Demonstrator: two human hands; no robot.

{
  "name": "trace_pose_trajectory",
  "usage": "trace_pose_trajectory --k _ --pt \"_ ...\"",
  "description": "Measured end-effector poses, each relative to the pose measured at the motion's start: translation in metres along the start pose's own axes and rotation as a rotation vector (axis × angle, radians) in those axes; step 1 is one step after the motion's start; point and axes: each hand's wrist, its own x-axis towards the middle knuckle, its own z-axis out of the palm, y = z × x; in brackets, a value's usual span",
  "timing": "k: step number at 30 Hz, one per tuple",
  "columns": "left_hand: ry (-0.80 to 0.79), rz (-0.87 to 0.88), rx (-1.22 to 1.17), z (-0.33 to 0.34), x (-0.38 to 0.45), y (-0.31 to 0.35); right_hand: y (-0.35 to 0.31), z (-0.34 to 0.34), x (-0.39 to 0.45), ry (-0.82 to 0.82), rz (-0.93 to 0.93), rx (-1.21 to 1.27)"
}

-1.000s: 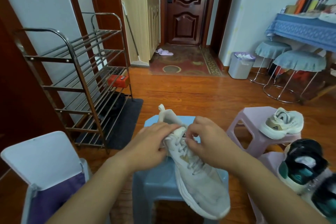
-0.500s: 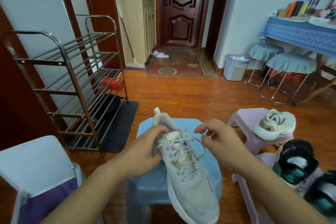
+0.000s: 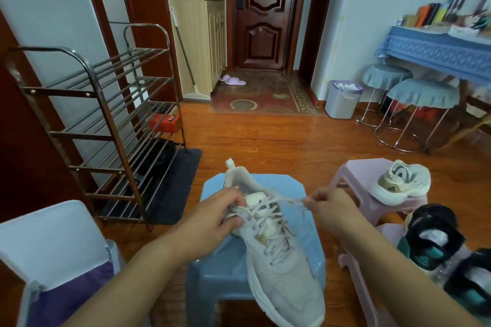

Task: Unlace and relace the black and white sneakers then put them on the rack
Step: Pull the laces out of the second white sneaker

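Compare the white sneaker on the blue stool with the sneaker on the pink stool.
The white sneaker lies on the blue stool, toe toward the camera and overhanging the front edge; the cream sneaker sits side-on on the pink stool. The first is held by the left hand while the right hand pulls its lace; the second is untouched. The first is plain white, the second has tan panels. Both are pale, chunky-soled trainers.

— What's holding everything up?

— A blue plastic stool (image 3: 305, 247) bears the white sneaker (image 3: 279, 268), toe hanging past the near edge. A pink stool (image 3: 350, 175) beside it carries a cream sneaker (image 3: 401, 183).

— And the floor?

— The wooden floor (image 3: 292, 138) holds both stools, a metal shoe rack (image 3: 106, 125) on a dark mat (image 3: 175, 188), a patterned rug (image 3: 265, 95), and a grey waste bin (image 3: 341, 101).
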Motion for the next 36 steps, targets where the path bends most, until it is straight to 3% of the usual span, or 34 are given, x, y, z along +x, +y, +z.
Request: trace_pose_trajectory --k 1,5,8,17,20,24,26,27,29,33,36 --pt "-0.002 -0.007 0.011 0.001 0.0 0.002 0.002 0.002 0.0 0.014 -0.077 -0.091" --pt "0.005 0.003 0.018 0.0 -0.002 0.007 -0.025 0.021 -0.021 0.075 -0.706 -0.253" --pt "0.0 -0.007 0.007 0.0 -0.004 0.007 -0.028 0.04 -0.025 0.165 -0.894 -0.448" --pt "0.011 0.001 -0.044 0.001 -0.004 0.001 -0.025 0.042 -0.026 0.184 -0.87 -0.571" --pt "-0.005 0.004 -0.045 0.0 -0.004 0.001 -0.03 0.03 -0.03 0.216 -0.881 -0.42" --pt "-0.011 -0.005 -0.029 -0.001 -0.004 0.0 0.007 -0.009 0.012 0.41 -0.262 -0.272" --pt "-0.015 -0.006 -0.012 0.001 -0.004 0.0 0.03 -0.024 0.027 0.283 0.064 -0.301" --pt "-0.014 -0.006 -0.01 0.001 -0.004 0.0 0.035 -0.025 0.029 0.159 0.131 -0.372" --pt "-0.012 -0.008 -0.014 0.001 -0.004 0.001 0.033 -0.02 0.028 0.043 0.082 -0.48" --pt "0.006 -0.009 -0.032 0.004 -0.003 0.001 -0.021 -0.005 -0.012 0.221 -0.272 -0.267" --pt "0.026 -0.004 -0.059 0.006 -0.003 0.003 -0.052 0.013 -0.047 -0.039 -0.259 -0.164"
